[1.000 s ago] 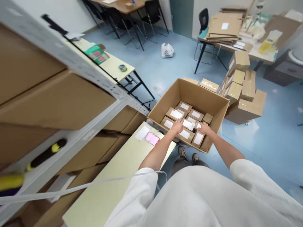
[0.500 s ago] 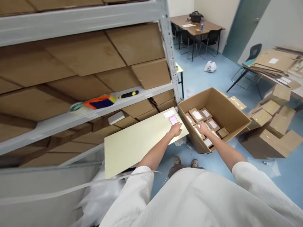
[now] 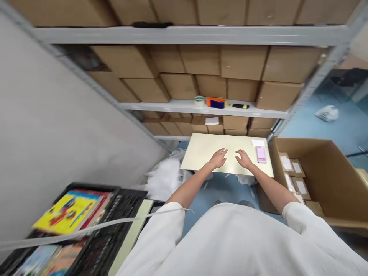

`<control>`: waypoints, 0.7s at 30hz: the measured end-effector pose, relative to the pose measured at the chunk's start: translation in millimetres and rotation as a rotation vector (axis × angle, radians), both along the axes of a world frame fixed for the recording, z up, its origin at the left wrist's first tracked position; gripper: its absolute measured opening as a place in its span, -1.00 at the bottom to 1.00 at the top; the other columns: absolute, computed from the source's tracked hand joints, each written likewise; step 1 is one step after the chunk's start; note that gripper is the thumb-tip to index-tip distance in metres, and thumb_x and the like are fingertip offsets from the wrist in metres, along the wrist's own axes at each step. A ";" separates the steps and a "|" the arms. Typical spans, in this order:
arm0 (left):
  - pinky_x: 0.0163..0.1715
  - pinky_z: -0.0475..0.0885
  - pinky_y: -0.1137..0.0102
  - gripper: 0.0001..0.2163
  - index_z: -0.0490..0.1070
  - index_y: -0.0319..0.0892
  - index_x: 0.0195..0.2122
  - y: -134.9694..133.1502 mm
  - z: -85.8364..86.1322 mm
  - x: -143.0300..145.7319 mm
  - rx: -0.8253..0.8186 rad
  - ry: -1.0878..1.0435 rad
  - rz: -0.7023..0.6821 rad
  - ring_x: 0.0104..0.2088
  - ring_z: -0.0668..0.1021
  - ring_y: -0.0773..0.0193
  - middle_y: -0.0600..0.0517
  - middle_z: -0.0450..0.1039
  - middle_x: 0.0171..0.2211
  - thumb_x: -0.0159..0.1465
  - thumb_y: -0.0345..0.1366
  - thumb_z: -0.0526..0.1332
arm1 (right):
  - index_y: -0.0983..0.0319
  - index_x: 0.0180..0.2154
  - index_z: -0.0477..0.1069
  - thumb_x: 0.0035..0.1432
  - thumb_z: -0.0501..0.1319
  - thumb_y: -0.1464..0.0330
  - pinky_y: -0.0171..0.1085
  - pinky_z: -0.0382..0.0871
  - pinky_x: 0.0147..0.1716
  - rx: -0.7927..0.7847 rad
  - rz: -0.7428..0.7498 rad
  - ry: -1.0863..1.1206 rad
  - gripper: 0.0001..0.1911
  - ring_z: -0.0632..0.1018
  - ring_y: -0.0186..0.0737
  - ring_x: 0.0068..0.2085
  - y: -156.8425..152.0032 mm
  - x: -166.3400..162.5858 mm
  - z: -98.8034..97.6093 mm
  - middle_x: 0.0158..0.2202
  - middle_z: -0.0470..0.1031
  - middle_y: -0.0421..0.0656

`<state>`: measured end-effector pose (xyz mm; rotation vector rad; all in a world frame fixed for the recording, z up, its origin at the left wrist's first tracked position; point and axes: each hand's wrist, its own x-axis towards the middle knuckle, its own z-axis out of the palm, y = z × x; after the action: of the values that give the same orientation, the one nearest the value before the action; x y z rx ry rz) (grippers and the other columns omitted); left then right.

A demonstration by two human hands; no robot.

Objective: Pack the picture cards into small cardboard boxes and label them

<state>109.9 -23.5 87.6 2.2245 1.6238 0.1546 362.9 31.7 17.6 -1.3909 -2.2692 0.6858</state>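
My left hand (image 3: 219,158) is over the pale yellow tabletop (image 3: 198,151), fingers stretched out and holding nothing. Across a small gap, my right hand (image 3: 243,158) hovers above the same board, its fingers apart and nothing in them. To the right of that hand lies a phone with a pink screen (image 3: 261,154). Behind the phone is a white paper label (image 3: 258,142). An open cardboard carton (image 3: 324,168) stands against the table's right end, with several small labelled boxes (image 3: 301,187) inside.
A grey metal rack (image 3: 184,105) full of brown boxes rises behind the table. On its shelf are a tape roll (image 3: 199,101), an orange and blue tape dispenser (image 3: 216,102) and a yellow-black cutter (image 3: 239,106). Black crates with books (image 3: 69,211) stand lower left, near white packing material (image 3: 165,174).
My view has turned left toward the rack. My right hand has left the small boxes in the carton and come over the tabletop; my left hand has moved away from the phone.
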 end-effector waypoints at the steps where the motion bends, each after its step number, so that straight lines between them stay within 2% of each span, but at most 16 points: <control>1: 0.47 0.22 0.02 -0.40 0.15 -0.15 0.54 -8.8 3.5 -23.5 0.017 -0.008 0.055 0.54 0.24 -0.04 -0.24 0.10 0.57 0.48 -0.27 0.11 | 0.22 0.23 0.49 0.39 0.15 0.29 0.11 0.31 0.38 0.011 0.062 0.024 -0.55 0.46 0.07 0.33 3.6 -30.1 1.8 0.28 0.48 0.11; 6: 0.46 0.25 0.03 -0.43 0.19 -0.15 0.51 -66.2 14.4 -128.1 0.112 -0.047 0.359 0.52 0.28 -0.01 -0.23 0.19 0.54 0.48 -0.28 0.11 | 0.19 0.27 0.47 0.41 0.12 0.24 0.12 0.32 0.39 0.032 0.390 0.132 -0.52 0.45 0.08 0.33 7.6 -175.2 15.2 0.30 0.46 0.10; 11: 0.43 0.31 0.01 -0.42 0.21 -0.14 0.51 -139.5 22.2 -208.3 0.164 -0.061 0.685 0.50 0.32 -0.04 -0.23 0.22 0.52 0.46 -0.31 0.13 | 0.18 0.24 0.49 0.38 0.14 0.23 0.15 0.31 0.39 0.013 0.695 0.183 -0.52 0.47 0.10 0.31 -2.5 -307.0 27.3 0.27 0.49 0.09; 16: 0.44 0.30 -0.01 -0.43 0.23 -0.15 0.49 -216.5 35.4 -262.1 0.187 -0.037 0.998 0.49 0.34 -0.06 -0.24 0.22 0.52 0.46 -0.30 0.15 | 0.21 0.23 0.49 0.34 0.17 0.23 0.14 0.30 0.40 0.005 1.005 0.202 -0.52 0.47 0.12 0.31 -36.0 -424.1 45.7 0.26 0.49 0.11; 21: 0.46 0.28 0.02 -0.44 0.23 -0.15 0.50 -297.6 43.7 -286.4 0.200 -0.012 1.274 0.51 0.30 -0.05 -0.22 0.18 0.54 0.48 -0.29 0.13 | 0.19 0.26 0.47 0.37 0.14 0.25 0.07 0.29 0.41 0.017 1.260 0.182 -0.52 0.45 0.06 0.33 -103.4 -511.8 68.3 0.27 0.49 0.07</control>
<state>-176.5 -321.1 131.4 0.9355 2.8213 0.6557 -148.9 -71.8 85.9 0.2966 -2.7672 1.0362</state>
